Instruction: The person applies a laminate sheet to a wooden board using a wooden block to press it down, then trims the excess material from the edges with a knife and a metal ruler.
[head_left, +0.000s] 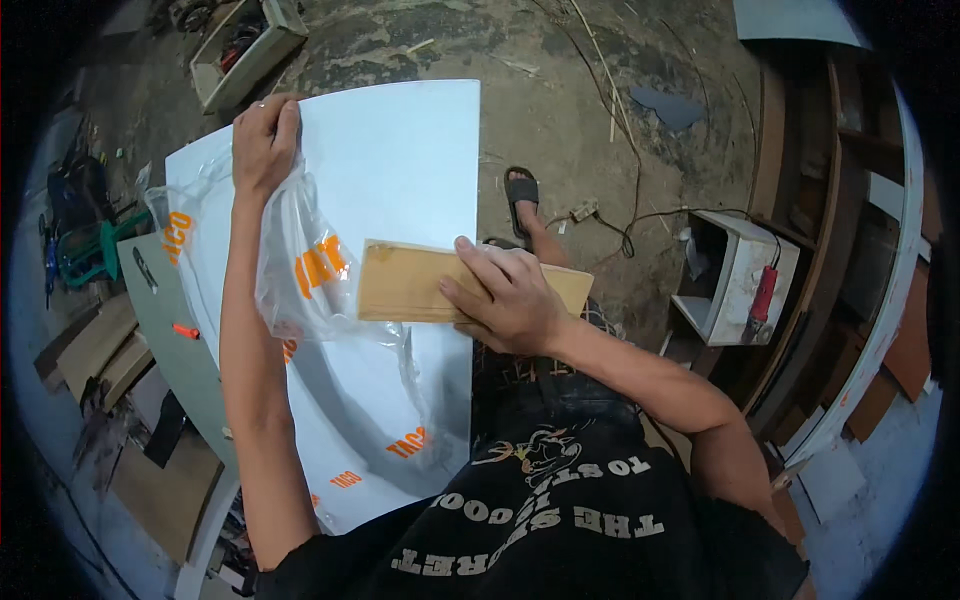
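Observation:
A white panel [400, 140] lies in front of me, partly covered by clear plastic film [305, 235] with orange print. My left hand [266, 145] is closed at the panel's far edge, with the bunched film trailing from it back toward me. Its fingertips are hidden, so I cannot see whether it also grips the edge. In my right hand [512, 300] is a flat, light-brown wooden block [400, 285], held over the panel's right side. The fingers lie across its top, and the block's left end is above the loose film.
A grey-green board [170, 300] with a small orange object [186, 331] sits left of the panel. Beyond it stands a wooden box of tools [245, 55]. On the right, a red power tool [763, 295] rests on a white open box [735, 275]; cords cross the floor [570, 120].

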